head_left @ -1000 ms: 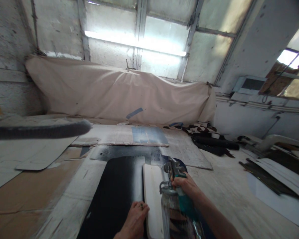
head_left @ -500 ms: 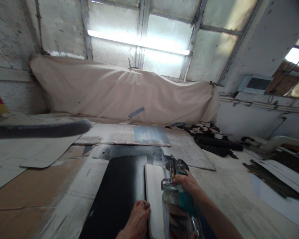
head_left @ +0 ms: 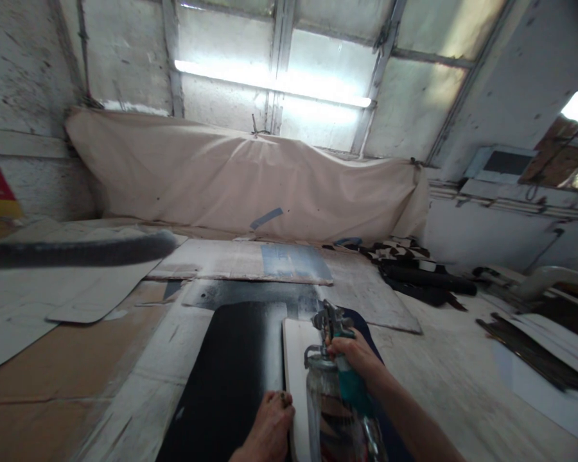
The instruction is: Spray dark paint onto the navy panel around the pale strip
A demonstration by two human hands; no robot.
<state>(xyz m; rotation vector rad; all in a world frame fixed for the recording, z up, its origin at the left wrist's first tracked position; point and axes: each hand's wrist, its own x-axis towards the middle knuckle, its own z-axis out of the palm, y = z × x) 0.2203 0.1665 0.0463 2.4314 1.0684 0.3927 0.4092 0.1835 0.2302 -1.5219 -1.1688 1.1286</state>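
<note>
A: Right, status. Right hand (head_left: pixel 354 356) is wrapped around the teal grip of the spray gun (head_left: pixel 334 333), fingers closed on it, nozzle aimed forward and down at the far end of the white panel (head_left: pixel 296 366).

B: Left?

A: Left hand (head_left: pixel 270 427) lies on the near left edge of that same panel, fingertips at the seam where it meets the black panel (head_left: pixel 231 372). Fingers look flat, pressing rather than gripping. Can't tell if they curl around the edge.

B: Where does the work sit?

A: Both panels lie flat, side by side and touching, on cardboard sheets (head_left: pixel 77 359) spread over the floor. Gun's glass cup (head_left: pixel 325 410) hangs right above the white panel, close to the right wrist.

B: Risks?

A: My read: three. Overspray. The black panel butts up against the white one with no masking visible, so mist from a wide fan could land on it. Second, the left fingertips are on the surface being sprayed, so a pass pulled back toward the body could coat them and leave a bare print. Third, the dark hose (head_left: pixel 77 250) crosses the left of the view, blurred. If it drags over a wet face, it smears.

B: Surroundings?

A: Beige tarp (head_left: pixel 245 179) along the back wall, dark parts (head_left: pixel 424 279) stacked well off to the right.
</note>
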